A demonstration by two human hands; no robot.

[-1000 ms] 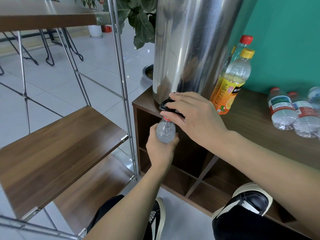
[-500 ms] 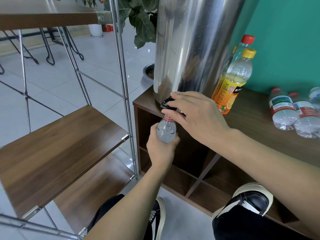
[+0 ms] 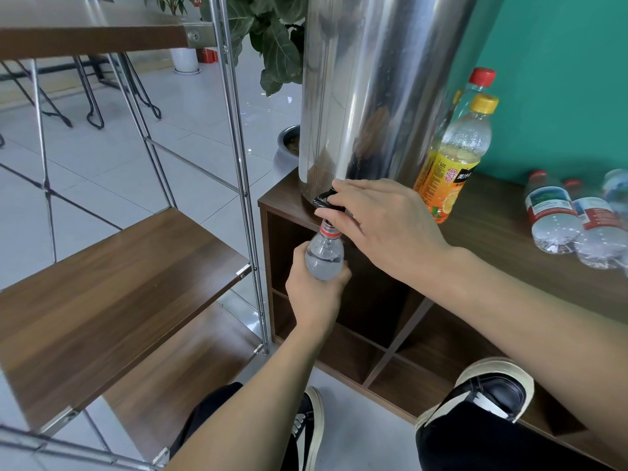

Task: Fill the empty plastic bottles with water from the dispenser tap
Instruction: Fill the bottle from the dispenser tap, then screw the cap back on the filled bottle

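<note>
The hands work at frame centre: the left hand [image 3: 314, 294] grips the clear bottle [image 3: 324, 254] upright, its mouth just under the black tap [image 3: 328, 202], which the right hand [image 3: 380, 229] pinches. Filling is under way; water seems near the shoulder, so next likely comes releasing the tap. Right of the steel dispenser [image 3: 373, 96] on the surface [image 3: 492, 232], an orange-labelled bottle [image 3: 455, 158] bears Chinese writing too small to read.
</note>
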